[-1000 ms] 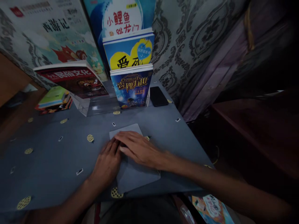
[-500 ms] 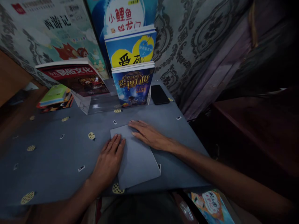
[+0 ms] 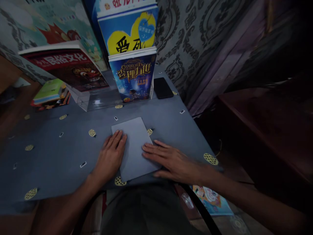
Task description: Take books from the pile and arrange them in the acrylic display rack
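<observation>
A plain grey rectangular sheet or thin booklet [image 3: 135, 148] lies flat near the front edge of the table. My left hand [image 3: 110, 156] rests on its left edge, palm down, fingers stretched out. Across from it, my right hand [image 3: 171, 160] lies over the right edge with its fingers spread, and that hand is slightly blurred. Neither hand is wrapped round anything.
A clear stand holds a blue book [image 3: 134, 78] and a red magazine [image 3: 73, 70]; a yellow-and-blue book [image 3: 129, 31] is behind. A black phone [image 3: 163, 88] lies right of them, a small book stack [image 3: 51, 93] left. Another book [image 3: 212, 200] sits below the table.
My right hand has moved from the far right corner of the grey sheet down its right edge, towards me. The left hand stays on the left edge. The camera view has tilted downward.
</observation>
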Motion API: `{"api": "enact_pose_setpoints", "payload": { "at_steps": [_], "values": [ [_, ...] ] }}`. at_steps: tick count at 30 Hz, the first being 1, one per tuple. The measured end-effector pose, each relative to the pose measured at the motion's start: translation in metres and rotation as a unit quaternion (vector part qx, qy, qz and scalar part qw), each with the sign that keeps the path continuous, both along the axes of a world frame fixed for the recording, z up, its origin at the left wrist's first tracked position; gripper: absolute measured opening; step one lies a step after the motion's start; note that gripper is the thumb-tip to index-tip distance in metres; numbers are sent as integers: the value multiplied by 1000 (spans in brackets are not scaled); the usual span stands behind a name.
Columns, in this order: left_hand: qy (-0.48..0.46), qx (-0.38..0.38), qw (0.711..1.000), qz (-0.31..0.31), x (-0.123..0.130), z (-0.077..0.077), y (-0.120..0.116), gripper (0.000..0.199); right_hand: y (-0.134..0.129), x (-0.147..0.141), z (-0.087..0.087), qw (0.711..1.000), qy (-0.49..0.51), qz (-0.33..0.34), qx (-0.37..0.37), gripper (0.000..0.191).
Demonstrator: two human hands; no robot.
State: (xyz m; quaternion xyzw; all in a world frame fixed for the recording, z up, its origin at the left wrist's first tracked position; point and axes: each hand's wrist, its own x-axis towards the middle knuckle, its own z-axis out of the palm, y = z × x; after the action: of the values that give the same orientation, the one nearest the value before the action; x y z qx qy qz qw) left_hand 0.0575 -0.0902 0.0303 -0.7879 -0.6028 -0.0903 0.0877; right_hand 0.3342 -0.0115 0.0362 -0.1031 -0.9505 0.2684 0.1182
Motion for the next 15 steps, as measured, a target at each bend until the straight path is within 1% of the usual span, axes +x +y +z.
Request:
{"api": "enact_pose_setpoints", "payload": {
  "at_steps": [3,5,6,7,9,10,11,12,15],
  "values": [
    [-7,9,1000,-7,0,-1,-2,42,-19,13,3,1000,-5,14,-21,63],
    [-12,3,999,-35,1,0,-10,45,-28,17,3,1000,-6,8,-28,57],
    [-13,-12,998,-59,2,1,-15,52,-31,18,3,1000,-4,4,-30,55],
    [-12,-30,996,-86,3,3,-22,63,-33,19,3,999,-1,1,-32,55],
    [-3,-64,989,-134,6,6,-37,91,-34,19,3,999,7,-1,-36,54],
    [6,-74,986,-147,7,8,-44,100,-34,19,3,999,11,-2,-38,54],
    [18,-79,985,-153,9,9,-51,104,-34,19,3,999,14,-4,-40,54],
    [31,-80,984,-153,10,10,-57,101,-34,19,3,999,16,-6,-39,54],
    [55,-61,985,-151,11,10,-66,75,-36,18,-1,999,28,-6,-32,52]
  ]
}}
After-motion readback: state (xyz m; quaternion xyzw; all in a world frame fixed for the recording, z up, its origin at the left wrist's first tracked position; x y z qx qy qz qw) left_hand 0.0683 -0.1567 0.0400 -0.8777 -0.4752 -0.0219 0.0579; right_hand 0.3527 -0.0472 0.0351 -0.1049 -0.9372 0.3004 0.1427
